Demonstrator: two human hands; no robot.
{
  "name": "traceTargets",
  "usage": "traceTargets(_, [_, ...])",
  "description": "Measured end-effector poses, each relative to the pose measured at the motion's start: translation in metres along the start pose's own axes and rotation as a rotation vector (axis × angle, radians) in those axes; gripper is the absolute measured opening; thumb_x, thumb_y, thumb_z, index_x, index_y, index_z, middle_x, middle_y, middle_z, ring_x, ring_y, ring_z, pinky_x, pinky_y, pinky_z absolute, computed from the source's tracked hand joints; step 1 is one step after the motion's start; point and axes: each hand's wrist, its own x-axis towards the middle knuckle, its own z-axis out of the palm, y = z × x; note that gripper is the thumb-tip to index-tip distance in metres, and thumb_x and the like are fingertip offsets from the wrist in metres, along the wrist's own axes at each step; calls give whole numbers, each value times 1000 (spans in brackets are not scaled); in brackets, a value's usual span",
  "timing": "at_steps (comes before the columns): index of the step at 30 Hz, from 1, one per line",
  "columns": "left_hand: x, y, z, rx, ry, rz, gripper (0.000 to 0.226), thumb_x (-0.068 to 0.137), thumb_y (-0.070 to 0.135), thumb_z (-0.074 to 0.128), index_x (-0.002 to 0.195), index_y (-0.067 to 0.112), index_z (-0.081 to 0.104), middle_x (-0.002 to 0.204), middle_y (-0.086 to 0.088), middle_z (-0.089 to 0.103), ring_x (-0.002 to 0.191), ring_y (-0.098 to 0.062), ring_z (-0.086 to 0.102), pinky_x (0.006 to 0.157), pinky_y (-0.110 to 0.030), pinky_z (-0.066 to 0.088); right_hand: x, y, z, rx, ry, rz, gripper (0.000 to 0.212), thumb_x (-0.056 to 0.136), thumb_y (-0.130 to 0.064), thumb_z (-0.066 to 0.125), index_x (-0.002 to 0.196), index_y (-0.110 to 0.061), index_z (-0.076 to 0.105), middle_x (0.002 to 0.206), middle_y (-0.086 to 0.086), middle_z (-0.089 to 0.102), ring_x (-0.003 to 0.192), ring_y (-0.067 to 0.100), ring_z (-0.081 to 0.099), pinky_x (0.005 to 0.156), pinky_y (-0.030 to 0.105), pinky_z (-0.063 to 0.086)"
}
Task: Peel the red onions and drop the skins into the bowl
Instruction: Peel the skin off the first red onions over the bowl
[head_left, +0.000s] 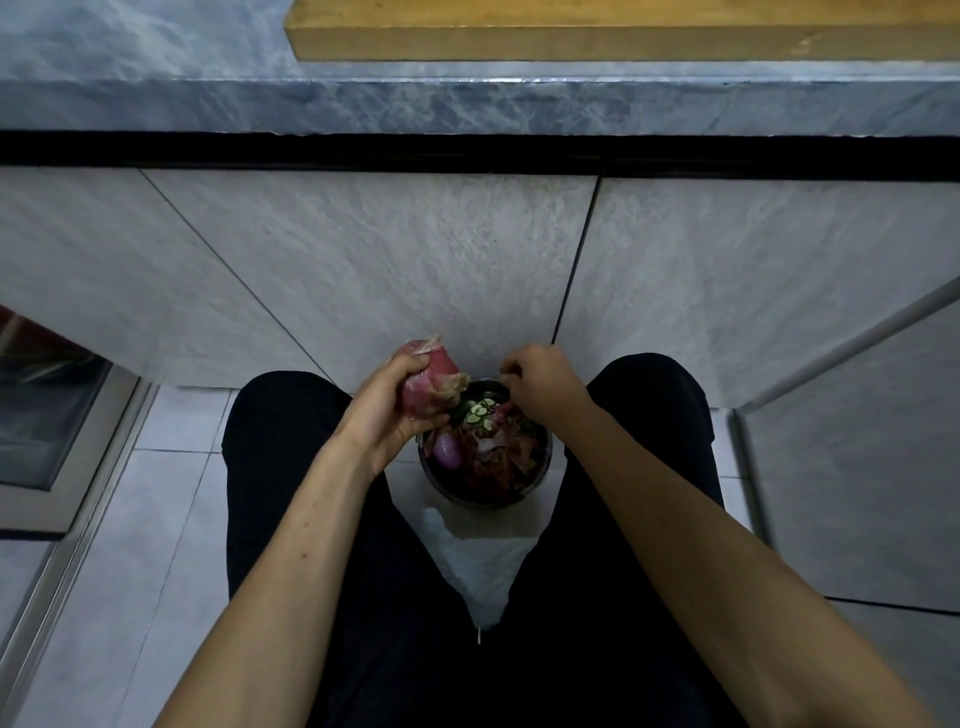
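Sitting on the pale tiled floor (171, 519) between the person's dark-trousered knees, the round dark metal bowl (540, 470) holds reddish onion skins (493, 467), green scraps and a small peeled onion (448, 450). The left hand (387, 415) has its grip clamped round a large, partly skinned red onion (428, 384) just above the bowl's left rim. The right hand (540, 384) hovers over the far rim with fingers curled together; whether they pinch a skin cannot be told.

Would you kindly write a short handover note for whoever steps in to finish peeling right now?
Left hand: grips a partly peeled onion, loose skin hanging, beside the bowl.
Right hand: over the bowl, fingers curled; whether it pinches a skin scrap cannot be told.
Bowl: on the floor between the knees, holding skins and a small peeled onion.
Done: some peeling.
Left: finish this onion, drop its skin in.
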Motion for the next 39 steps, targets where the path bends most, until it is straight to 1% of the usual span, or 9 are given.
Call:
traceTargets(3, [-1, 0, 0, 14, 9, 6, 28, 95, 21, 54, 122, 26, 63, 86, -5, 77, 74, -24, 71, 72, -36, 56, -3, -2, -1, 43, 37, -6, 15, 92, -13, 58, 79, -9, 64, 87, 11, 66, 76, 21, 56, 68, 28, 44])
traceTargets(8, [-4, 0, -1, 120, 22, 63, 67, 74, 26, 73, 134, 7, 49, 102, -16, 73, 83, -30, 73, 69, -43, 59, -20, -25, -27, 486, 107, -110, 19, 94, -13, 58, 106, -9, 72, 98, 6, 73, 87, 16, 67, 80, 28, 54])
traceTargets(12, [-9, 1, 2, 138, -46, 153, 40, 83, 25, 78, 117, 14, 60, 94, -7, 75, 79, -24, 72, 58, -31, 56, -32, -42, -52, 670, 74, -268, 20, 90, -21, 68, 110, -21, 71, 101, -7, 72, 93, 9, 68, 84, 27, 56])
traceTargets(15, [-15, 4, 6, 127, -44, 202, 35, 86, 36, 65, 114, 17, 64, 89, -2, 74, 75, -16, 70, 53, -22, 50, -37, -46, -53, 680, 78, -302, 26, 82, -19, 77, 108, -20, 73, 104, -6, 70, 96, 9, 67, 86, 29, 55])
traceTargets(23, [-17, 6, 5, 103, -27, 229, 30, 86, 30, 72, 112, 18, 66, 85, -2, 71, 68, -15, 64, 52, -19, 47, -41, -61, -31, 576, 459, -354, 6, 85, -10, 71, 85, -5, 73, 83, -4, 70, 78, 4, 65, 71, 17, 52])
traceTargets(26, [-16, 6, 2, 40, -38, 206, 41, 82, 29, 65, 120, 14, 62, 98, -9, 68, 71, -17, 64, 52, -20, 48, -40, -68, -32, 663, 418, -207, 7, 87, -8, 67, 81, -5, 69, 68, -13, 63, 63, 0, 61, 62, 16, 49])
traceTargets(31, [-15, 7, -1, -34, -78, 200, 61, 67, 39, 71, 121, 16, 58, 102, -7, 68, 76, -17, 66, 54, -23, 51, -40, -75, -40, 1026, 281, -67, 8, 91, 0, 62, 86, 4, 65, 66, -1, 67, 62, 6, 66, 61, 20, 54])
traceTargets(36, [-13, 8, -1, -108, -129, 187, 47, 82, 26, 57, 127, 15, 57, 108, -8, 68, 77, -16, 67, 54, -21, 51, -42, -71, -39, 944, 147, -139, 9, 85, -16, 74, 92, -12, 74, 86, 5, 75, 82, 22, 72, 74, 36, 60])
traceTargets(39, [-12, 7, 1, -91, -108, 188, 57, 77, 31, 66, 131, 15, 54, 114, -6, 68, 83, -15, 68, 57, -21, 52, -44, -71, -34, 895, 246, -194, 11, 82, -10, 76, 93, -11, 77, 86, 4, 76, 80, 20, 72, 76, 37, 59])
